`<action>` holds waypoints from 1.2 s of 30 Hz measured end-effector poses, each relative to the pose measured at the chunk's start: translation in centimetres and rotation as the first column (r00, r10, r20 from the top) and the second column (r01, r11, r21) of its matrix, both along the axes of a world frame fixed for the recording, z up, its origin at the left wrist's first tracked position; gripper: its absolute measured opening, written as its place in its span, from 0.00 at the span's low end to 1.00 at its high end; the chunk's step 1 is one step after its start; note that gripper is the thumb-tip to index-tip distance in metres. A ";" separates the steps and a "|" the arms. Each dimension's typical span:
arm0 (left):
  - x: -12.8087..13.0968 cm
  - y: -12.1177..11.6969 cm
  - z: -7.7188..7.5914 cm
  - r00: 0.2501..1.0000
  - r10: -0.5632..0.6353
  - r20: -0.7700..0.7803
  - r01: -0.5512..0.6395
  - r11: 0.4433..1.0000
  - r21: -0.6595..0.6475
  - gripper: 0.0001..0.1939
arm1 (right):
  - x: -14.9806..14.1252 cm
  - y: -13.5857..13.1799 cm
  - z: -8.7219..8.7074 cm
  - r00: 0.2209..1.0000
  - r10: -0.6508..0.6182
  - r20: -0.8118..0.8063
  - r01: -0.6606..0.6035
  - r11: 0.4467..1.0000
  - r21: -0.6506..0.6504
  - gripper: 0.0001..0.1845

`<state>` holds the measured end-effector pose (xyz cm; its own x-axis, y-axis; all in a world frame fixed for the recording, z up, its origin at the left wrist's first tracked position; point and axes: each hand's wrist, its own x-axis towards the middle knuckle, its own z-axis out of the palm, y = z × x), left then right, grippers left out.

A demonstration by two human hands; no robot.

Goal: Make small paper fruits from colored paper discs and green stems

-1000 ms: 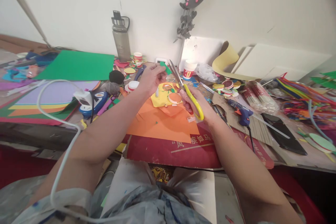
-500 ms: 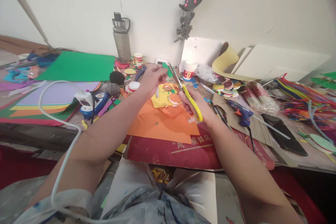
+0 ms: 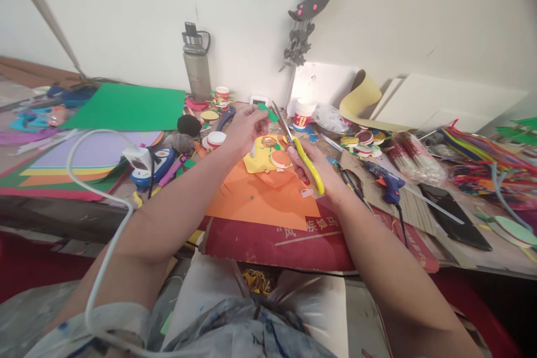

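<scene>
My left hand (image 3: 250,127) pinches a small green piece of paper or foam (image 3: 268,113), held up over the table. In my right hand (image 3: 309,161) are yellow-handled scissors (image 3: 307,159), their blades pointing up and away from me, close to the right side of the green piece. Below both hands lie orange sheets (image 3: 260,198). On them rests a yellow sheet (image 3: 254,162) with small scraps and an orange disc (image 3: 280,159).
A dark bottle (image 3: 196,67) stands against the wall, left of a stack of paper cups (image 3: 304,113). To the right lie a blue glue gun (image 3: 390,185) and a black phone (image 3: 453,215). A white cable (image 3: 121,229) loops beside my left arm.
The green piece has tilted in my left fingers and sits slightly lower beside the scissor blades. The whole view has shifted slightly; both hands keep their holds.
</scene>
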<state>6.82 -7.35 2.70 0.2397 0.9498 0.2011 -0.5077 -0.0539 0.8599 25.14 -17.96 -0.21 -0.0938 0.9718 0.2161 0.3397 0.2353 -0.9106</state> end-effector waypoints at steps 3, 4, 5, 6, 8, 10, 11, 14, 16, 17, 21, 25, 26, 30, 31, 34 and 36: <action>0.0 0.0 0.1 1.000 0.014 -0.006 -0.014 1.000 -0.019 0.14 | -0.1 -0.1 0.1 1.000 0.019 0.001 -0.019 1.000 -0.008 0.33; 0.0 -0.1 0.2 1.000 0.020 -0.012 -0.020 0.999 -0.025 0.14 | -0.1 -0.2 0.2 1.000 0.023 0.001 -0.023 1.000 -0.010 0.33; 0.0 -0.1 0.2 1.000 0.025 -0.018 -0.025 0.999 -0.029 0.15 | -0.1 -0.2 0.2 1.000 0.027 0.002 -0.027 1.000 -0.011 0.33; 0.0 -0.1 0.2 0.999 0.027 -0.023 -0.027 0.999 -0.028 0.15 | -0.1 -0.3 0.3 1.000 0.027 0.002 -0.027 1.000 -0.012 0.33; 0.0 -0.1 0.2 0.999 0.029 -0.033 -0.029 0.999 -0.022 0.16 | -0.1 -0.4 0.3 1.000 0.028 -0.001 -0.028 1.000 -0.011 0.33; 0.0 -0.1 0.2 0.999 0.031 -0.038 -0.032 0.999 -0.018 0.15 | -0.2 -0.4 0.4 1.000 0.030 -0.003 -0.030 0.999 -0.013 0.33; 0.0 -0.2 0.2 0.999 0.032 -0.037 -0.033 0.999 -0.020 0.14 | -0.2 -0.4 0.4 1.000 0.031 -0.004 -0.031 0.999 -0.016 0.33; 0.1 -0.3 0.3 0.999 0.035 -0.034 -0.036 0.999 -0.031 0.12 | -0.2 -0.5 0.5 1.000 0.031 -0.005 -0.031 0.999 -0.020 0.33; 0.1 -0.4 0.4 0.999 0.032 -0.033 -0.033 0.999 -0.031 0.12 | -0.3 -0.5 0.6 1.000 0.030 -0.003 -0.030 0.999 -0.018 0.34; 0.0 -0.4 0.4 0.999 0.030 -0.032 -0.031 0.999 -0.029 0.12 | -0.3 -0.6 0.6 1.000 0.028 0.001 -0.028 0.999 -0.017 0.34; 0.1 -0.5 0.5 1.000 0.021 -0.019 -0.021 1.000 -0.020 0.13 | -0.3 -0.6 0.7 1.000 0.021 0.010 -0.021 1.000 -0.015 0.34; 0.1 -0.6 0.6 1.000 0.018 -0.015 -0.018 1.000 -0.013 0.13 | -0.4 -0.7 0.7 1.000 0.011 0.012 -0.011 1.000 -0.016 0.36; 0.1 -0.6 0.6 1.000 0.019 -0.019 -0.019 1.000 -0.014 0.13 | -0.4 -0.7 0.7 1.000 0.010 0.011 -0.009 1.000 -0.020 0.36; 0.1 -0.6 0.7 1.000 0.018 -0.024 -0.019 1.000 -0.014 0.13 | -0.5 -0.8 0.7 1.000 0.012 0.001 -0.012 0.999 -0.039 0.37; 0.1 -0.6 0.7 1.000 0.017 -0.024 -0.017 1.000 -0.012 0.13 | -0.5 -0.7 0.7 1.000 0.010 -0.001 -0.011 0.999 -0.037 0.37; 0.1 -0.6 0.7 1.000 0.016 -0.020 -0.016 1.000 -0.013 0.13 | -0.6 -0.7 0.7 1.000 0.009 -0.012 -0.010 0.999 -0.035 0.37; 0.1 -0.6 0.8 1.000 0.018 -0.017 -0.018 1.000 -0.018 0.14 | -0.6 -0.8 0.7 1.000 0.015 -0.024 -0.016 0.999 -0.051 0.38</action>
